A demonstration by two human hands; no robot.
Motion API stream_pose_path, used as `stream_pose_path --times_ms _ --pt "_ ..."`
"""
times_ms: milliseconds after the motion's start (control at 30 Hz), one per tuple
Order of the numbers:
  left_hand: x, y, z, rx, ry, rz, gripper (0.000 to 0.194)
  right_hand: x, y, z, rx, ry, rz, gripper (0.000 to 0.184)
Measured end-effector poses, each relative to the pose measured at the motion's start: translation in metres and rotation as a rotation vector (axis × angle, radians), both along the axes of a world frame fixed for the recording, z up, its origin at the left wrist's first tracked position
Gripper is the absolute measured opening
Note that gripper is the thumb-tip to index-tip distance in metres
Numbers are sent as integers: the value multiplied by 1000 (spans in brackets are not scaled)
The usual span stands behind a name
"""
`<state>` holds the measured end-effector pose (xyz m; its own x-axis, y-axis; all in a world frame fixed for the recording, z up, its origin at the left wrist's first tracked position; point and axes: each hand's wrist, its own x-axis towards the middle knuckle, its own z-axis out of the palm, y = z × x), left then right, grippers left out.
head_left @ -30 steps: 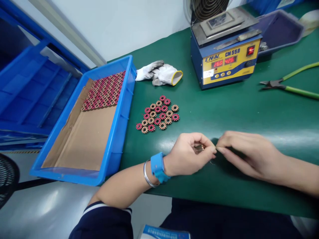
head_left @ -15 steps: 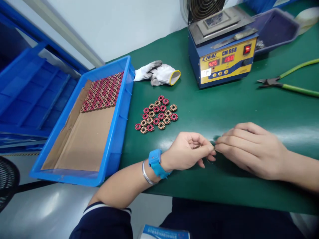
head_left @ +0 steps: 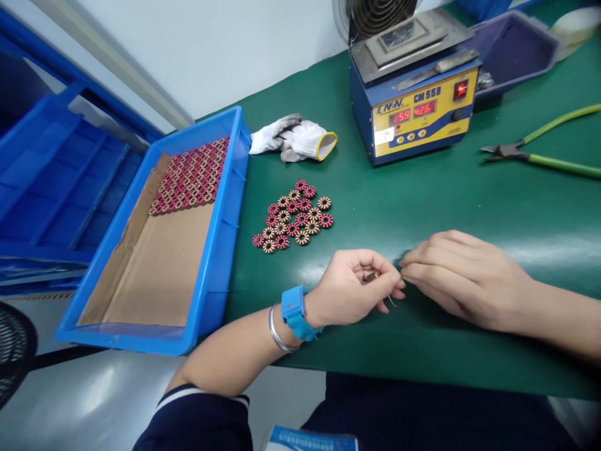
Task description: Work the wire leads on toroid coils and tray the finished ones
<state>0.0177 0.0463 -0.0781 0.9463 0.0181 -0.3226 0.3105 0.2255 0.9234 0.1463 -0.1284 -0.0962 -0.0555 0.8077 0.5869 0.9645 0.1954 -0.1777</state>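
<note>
My left hand [head_left: 350,285] is closed in a pinch around a small copper coil [head_left: 372,276], mostly hidden by the fingers. A thin wire end [head_left: 392,302] sticks out below the fingertips. Against those fingertips, my right hand [head_left: 467,279] has its own fingers pressed together; whatever they grip is too small or hidden to make out. Both hands are just above the green table [head_left: 422,207]. To their upper left lies a loose group of ring-shaped coils [head_left: 301,218], some red and some copper-coloured.
A blue bin [head_left: 220,250] at left holds rows of red and copper coils [head_left: 192,175] on cardboard. White gloves [head_left: 305,139] lie beyond the loose coils. Farther back stands a blue-and-yellow heated unit [head_left: 417,116] with a knife [head_left: 439,67] on top. Green-handled cutters [head_left: 539,153] and a purple tray [head_left: 516,53] are at right.
The hands stay together, with slightly more of the coil and its wire showing at my left fingers. The view has shifted a little. The unit's display digits have changed.
</note>
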Motion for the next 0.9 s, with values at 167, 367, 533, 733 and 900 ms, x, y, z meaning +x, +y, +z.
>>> stream_pose_path --times_ms 167,367,533,733,900 --pt "-5 -5 -7 204 -172 142 15 8 -2 4 -20 223 -101 12" --pt "-2 -6 -14 93 -61 149 14 4 -1 -10 -90 329 -55 16" --pt "-3 -4 -20 55 -98 92 39 0 3 -16 -90 361 -72 18" --pt "-11 -4 -26 282 -313 10 76 1 4 -11 -77 409 -58 25" --pt "-12 -2 -29 386 -386 -34 86 3 4 -10 -118 360 -24 11"
